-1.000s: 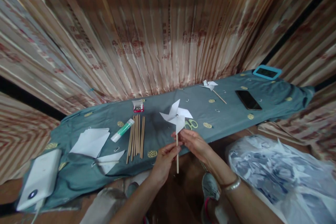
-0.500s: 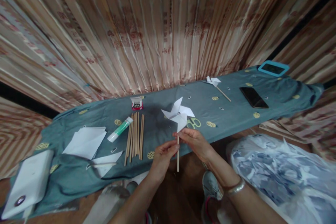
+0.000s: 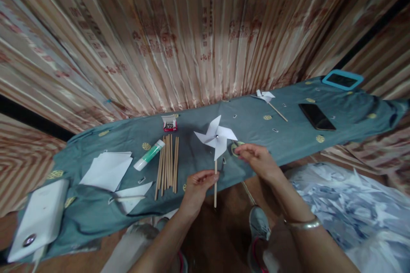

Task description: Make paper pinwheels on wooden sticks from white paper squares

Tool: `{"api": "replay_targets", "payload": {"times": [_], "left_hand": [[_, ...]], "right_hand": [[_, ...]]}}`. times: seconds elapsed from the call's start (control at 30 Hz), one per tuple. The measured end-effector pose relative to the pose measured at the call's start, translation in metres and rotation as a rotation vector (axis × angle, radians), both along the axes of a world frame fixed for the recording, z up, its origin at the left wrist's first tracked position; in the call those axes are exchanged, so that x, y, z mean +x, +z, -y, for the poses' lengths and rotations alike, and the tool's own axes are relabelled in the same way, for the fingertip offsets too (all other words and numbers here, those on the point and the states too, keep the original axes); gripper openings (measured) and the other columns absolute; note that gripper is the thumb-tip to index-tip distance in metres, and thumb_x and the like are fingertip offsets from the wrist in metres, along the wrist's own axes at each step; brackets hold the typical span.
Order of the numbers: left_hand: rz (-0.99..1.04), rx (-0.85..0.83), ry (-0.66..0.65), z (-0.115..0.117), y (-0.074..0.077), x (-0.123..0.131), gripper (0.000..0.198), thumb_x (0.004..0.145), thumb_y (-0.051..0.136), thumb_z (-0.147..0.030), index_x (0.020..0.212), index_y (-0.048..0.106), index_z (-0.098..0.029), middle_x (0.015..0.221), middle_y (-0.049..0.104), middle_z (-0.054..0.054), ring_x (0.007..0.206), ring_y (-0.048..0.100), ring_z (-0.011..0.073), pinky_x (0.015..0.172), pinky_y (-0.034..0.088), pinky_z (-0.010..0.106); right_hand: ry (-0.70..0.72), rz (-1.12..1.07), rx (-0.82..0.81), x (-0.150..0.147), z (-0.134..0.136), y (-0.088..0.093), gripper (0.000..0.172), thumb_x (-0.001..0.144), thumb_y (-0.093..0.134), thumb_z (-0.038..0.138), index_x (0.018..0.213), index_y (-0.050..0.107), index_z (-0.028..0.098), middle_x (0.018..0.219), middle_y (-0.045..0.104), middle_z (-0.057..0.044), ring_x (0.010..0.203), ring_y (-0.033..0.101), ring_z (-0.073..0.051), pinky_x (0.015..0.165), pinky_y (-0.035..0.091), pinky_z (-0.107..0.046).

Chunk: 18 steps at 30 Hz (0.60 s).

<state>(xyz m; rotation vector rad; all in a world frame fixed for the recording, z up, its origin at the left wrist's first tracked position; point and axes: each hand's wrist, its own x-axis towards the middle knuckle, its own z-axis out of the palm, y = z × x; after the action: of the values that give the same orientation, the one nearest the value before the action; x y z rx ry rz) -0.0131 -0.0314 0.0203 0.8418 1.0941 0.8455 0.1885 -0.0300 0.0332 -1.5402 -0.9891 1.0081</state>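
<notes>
A white paper pinwheel [image 3: 212, 136] with a silver pin at its centre stands upright on a thin wooden stick [image 3: 215, 196]. The thumb and fingers of my left hand [image 3: 199, 185] pinch that stick below the blades. Off to the right of the pinwheel, my right hand [image 3: 258, 160] is held apart from it, fingers loosely bent and nothing visible in them. Its fingertips partly cover the green-handled scissors [image 3: 233, 149] lying on the cloth; whether they touch cannot be told.
Several wooden sticks [image 3: 167, 166], a glue stick [image 3: 149, 155] and a red box of pins [image 3: 169, 124] lie left of centre. Further left are white paper sheets [image 3: 107, 170] and a white device [image 3: 40, 219]. Another pinwheel [image 3: 264, 96] and a phone [image 3: 317, 116] lie right.
My right hand has let go of the pinwheel's stick and moved right, over the scissors. My left hand still holds the stick. The view has shifted slightly.
</notes>
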Motion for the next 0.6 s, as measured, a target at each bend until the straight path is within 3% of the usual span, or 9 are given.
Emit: {"api": "replay_targets", "payload": {"times": [0.13, 0.37, 0.6], "left_hand": [[-0.005, 0.011, -0.043, 0.002, 0.001, 0.002, 0.029, 0.047, 0.085, -0.037, 0.067, 0.077, -0.018, 0.067, 0.072, 0.005, 0.061, 0.057, 0.0135, 0.061, 0.044, 0.024], [-0.013, 0.058, -0.101, 0.002, 0.003, 0.005, 0.030, 0.050, 0.084, -0.041, 0.067, 0.077, -0.017, 0.069, 0.073, 0.006, 0.062, 0.059, 0.0153, 0.064, 0.046, 0.026], [-0.021, 0.084, -0.049, -0.003, 0.002, 0.005, 0.027, 0.051, 0.084, -0.038, 0.067, 0.077, -0.018, 0.068, 0.073, 0.005, 0.061, 0.059, 0.0146, 0.065, 0.046, 0.026]], "right_hand": [[-0.173, 0.029, 0.137, 0.014, -0.008, 0.011, 0.033, 0.068, 0.069, 0.048, 0.088, 0.066, 0.021, 0.086, 0.070, -0.005, 0.080, 0.060, -0.019, 0.075, 0.045, -0.032], [-0.124, -0.060, 0.167, -0.002, -0.018, 0.023, 0.040, 0.058, 0.074, 0.057, 0.069, 0.065, 0.020, 0.065, 0.065, -0.002, 0.059, 0.054, -0.014, 0.056, 0.040, -0.028], [-0.087, -0.094, 0.074, -0.005, -0.012, 0.027, 0.041, 0.053, 0.078, 0.055, 0.063, 0.064, 0.018, 0.055, 0.059, 0.002, 0.051, 0.046, -0.010, 0.049, 0.033, -0.024]]}}
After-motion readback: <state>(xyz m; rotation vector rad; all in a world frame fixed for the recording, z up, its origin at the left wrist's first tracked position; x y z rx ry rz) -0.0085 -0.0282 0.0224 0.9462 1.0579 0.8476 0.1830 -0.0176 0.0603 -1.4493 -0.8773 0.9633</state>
